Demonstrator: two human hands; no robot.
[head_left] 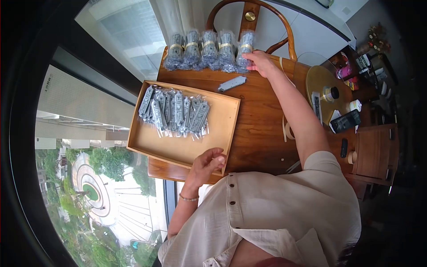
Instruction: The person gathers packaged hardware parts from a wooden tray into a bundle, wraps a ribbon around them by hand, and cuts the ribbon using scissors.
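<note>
At the far edge of the table, my right hand (261, 63) grips the rightmost bundle of clear-bagged grey strips (246, 48), which has a pale band round it. Beside it, several similar banded bundles (209, 49) stand in a row. One loose bagged grey strip (231, 83) lies on the table just nearer to me. My left hand (208, 164) is loosely curled over the near right corner of a shallow wooden tray (173, 149); nothing shows in its fingers. A pile of bagged grey strips (175, 111) lies in the tray's far part.
A wooden chair (291, 38) stands beyond the wooden table (262, 133). On the right are a round turntable (318, 80) with a jar (331, 93), a dark phone (345, 121) and a roll of pale tape (289, 131). A window borders the left side.
</note>
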